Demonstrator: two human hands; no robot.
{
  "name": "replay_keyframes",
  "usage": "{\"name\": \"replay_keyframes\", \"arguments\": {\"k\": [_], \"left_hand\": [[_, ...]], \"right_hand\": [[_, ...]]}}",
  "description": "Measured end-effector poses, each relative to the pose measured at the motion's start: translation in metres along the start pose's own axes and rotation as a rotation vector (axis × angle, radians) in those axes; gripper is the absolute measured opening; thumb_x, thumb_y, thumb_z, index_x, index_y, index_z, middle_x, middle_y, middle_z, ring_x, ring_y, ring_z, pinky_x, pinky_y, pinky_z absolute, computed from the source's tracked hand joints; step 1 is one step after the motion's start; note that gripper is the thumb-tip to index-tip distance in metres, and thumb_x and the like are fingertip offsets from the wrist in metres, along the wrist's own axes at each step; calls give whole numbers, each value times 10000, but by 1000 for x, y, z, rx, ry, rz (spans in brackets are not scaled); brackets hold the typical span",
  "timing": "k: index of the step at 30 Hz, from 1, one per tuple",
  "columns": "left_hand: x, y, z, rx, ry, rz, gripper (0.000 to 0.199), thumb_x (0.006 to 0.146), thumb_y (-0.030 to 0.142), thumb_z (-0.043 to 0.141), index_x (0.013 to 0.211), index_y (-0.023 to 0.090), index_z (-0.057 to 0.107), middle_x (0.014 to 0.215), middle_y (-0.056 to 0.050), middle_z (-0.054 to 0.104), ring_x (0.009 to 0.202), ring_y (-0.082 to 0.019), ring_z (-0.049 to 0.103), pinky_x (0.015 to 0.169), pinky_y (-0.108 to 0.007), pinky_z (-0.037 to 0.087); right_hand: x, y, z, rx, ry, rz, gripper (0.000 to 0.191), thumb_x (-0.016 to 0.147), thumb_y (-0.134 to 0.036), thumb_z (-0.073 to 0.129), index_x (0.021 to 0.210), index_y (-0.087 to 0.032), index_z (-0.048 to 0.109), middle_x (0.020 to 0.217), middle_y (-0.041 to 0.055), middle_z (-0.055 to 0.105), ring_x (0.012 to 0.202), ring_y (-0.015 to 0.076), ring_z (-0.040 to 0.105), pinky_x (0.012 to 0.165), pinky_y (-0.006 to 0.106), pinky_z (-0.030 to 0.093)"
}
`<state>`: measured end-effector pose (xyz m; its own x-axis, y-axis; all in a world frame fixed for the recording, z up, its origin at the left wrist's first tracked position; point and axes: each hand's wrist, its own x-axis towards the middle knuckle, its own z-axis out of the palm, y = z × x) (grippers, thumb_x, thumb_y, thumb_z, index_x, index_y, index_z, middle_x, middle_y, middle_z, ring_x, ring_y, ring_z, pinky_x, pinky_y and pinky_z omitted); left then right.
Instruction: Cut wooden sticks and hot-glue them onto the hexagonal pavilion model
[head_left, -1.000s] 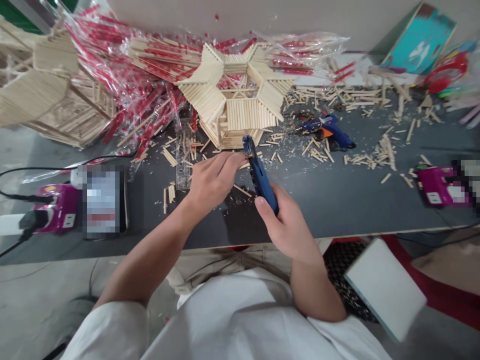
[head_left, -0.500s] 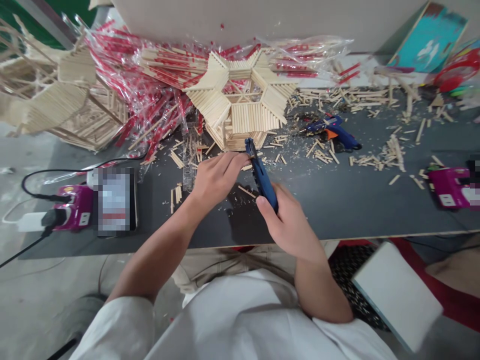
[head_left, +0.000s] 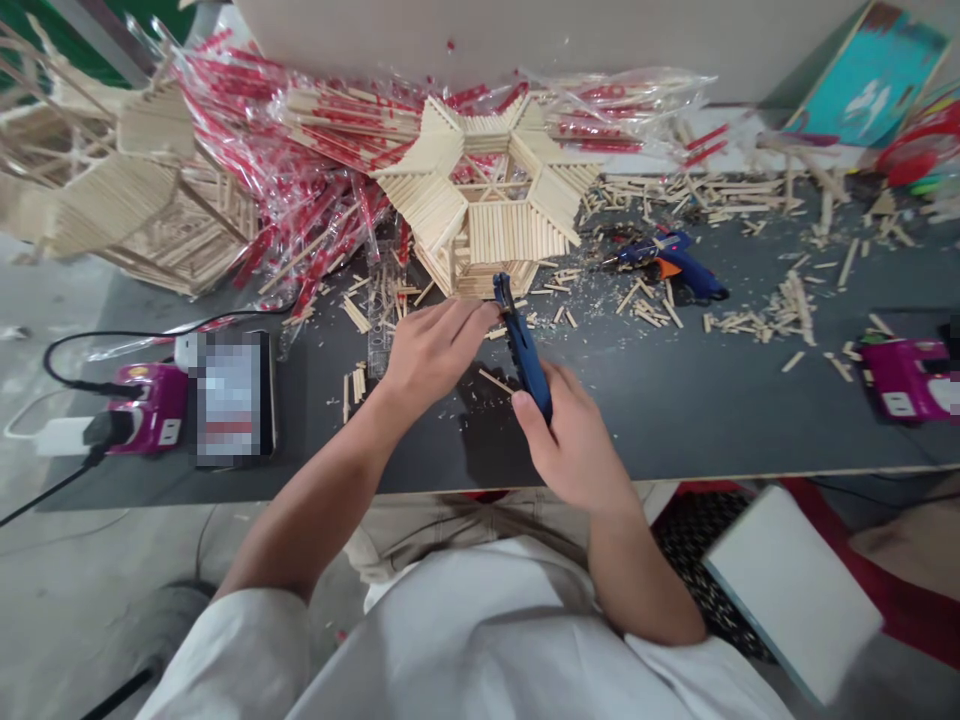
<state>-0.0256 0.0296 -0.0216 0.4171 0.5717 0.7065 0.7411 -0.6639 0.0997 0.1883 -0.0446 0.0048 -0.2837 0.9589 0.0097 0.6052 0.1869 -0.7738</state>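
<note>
Dark grey counter (head_left: 660, 440) runs across the view, covered in wood offcuts and dust. On its far left, a large popsicle-stick structure (head_left: 142, 190) sits partly out of frame. Near the middle is a hexagonal popsicle-stick pavilion (head_left: 487, 215) with a flared roof, on top of plastic bags of red-marked sticks (head_left: 330, 170), just beyond the hands.

Right hand (head_left: 574, 440) is closed around the lower end of a blue-handled tool (head_left: 523, 350), thumb along the near side. The tool is tilted, with its tip pointing toward the pavilion base; tip detail is too small to tell. Left hand (head_left: 435, 350) is open, fingers extended and together, with the fingertips (head_left: 484, 315) at the tool's upper part, seemingly touching it.

Blue glue gun (head_left: 671, 258) with an orange part lies right of the pavilion. A clear ruler (head_left: 381, 320) lies left of the left hand. Magenta power strips (head_left: 146, 408) sit at both sides of the counter, beside a pixelated device (head_left: 232, 400). Loose stick offcuts (head_left: 757, 310) are scattered right of the glue gun.
</note>
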Motion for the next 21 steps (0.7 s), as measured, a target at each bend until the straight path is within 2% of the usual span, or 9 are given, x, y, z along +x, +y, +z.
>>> {"name": "replay_keyframes", "arguments": {"k": [8,15,21], "left_hand": [[2,0,0,42,47,57,161,1067,130,546,1179,164,657,1037,-68,793,893,-174,757,731,-279,533],[-1,4,4,1,-47,-42,197,1102,199,501,1211,188,665,1038,-77,783,934,-187,758,748,-286,542],[0,5,4,-33,-4,-43,147,1085,194,552,1184,182,660,1013,-67,790,884,-178,763,745,-275,548]], "right_hand": [[-1,4,0,71,20,-25,433,1114,-433,464,1436,-166,573,1301,152,665,1230,298,642,1094,467,484],[0,11,2,165,37,-15,405,1112,-470,482,1376,-189,604,1211,128,708,1124,282,673,1013,431,526],[-3,12,3,146,46,-16,420,1119,-459,471,1439,-206,572,1303,127,687,1211,278,648,1067,437,500]]}}
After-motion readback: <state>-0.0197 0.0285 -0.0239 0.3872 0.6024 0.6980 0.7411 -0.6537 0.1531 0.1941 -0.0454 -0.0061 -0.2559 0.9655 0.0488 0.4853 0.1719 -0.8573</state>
